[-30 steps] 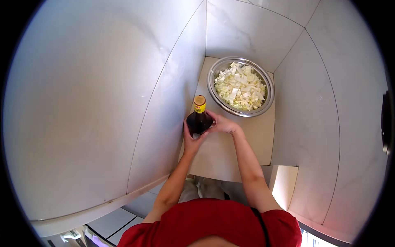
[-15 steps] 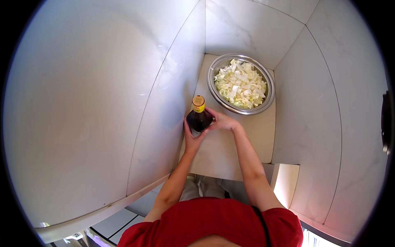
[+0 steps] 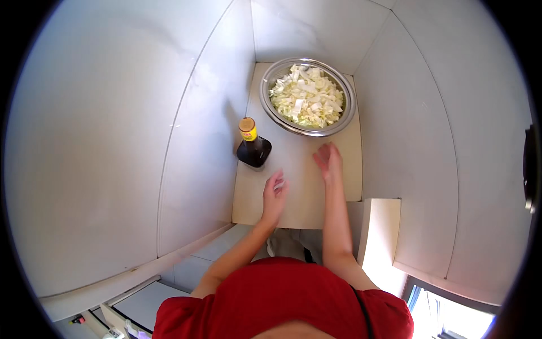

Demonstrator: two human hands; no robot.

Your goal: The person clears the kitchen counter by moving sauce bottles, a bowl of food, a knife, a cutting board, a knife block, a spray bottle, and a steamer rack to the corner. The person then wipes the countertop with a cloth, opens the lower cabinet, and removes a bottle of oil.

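Observation:
A dark bottle [image 3: 254, 151] with a yellow neck label and a tan cap stands upright on the pale counter [image 3: 302, 200], close to the left wall. Just below and to the right of it is my left hand [image 3: 274, 198], off the bottle, its fingers loosely curled and slightly blurred. My right hand [image 3: 329, 161] is open, empty, in front of the metal bowl [image 3: 350, 107], not touching it. Chopped pale cabbage [image 3: 307, 96] fills much of the bowl.
Tiled walls enclose the counter at the left [image 3: 209, 113], back and right. A pale ledge [image 3: 381, 234] juts out at the lower right, beside my right arm. A bright window [image 3: 460, 319] shows at the bottom right.
Both hands have let go of the bottle. My right hand has moved right toward the bowl's front, my left hand back toward me. The view has shifted, so bottle and bowl appear further left.

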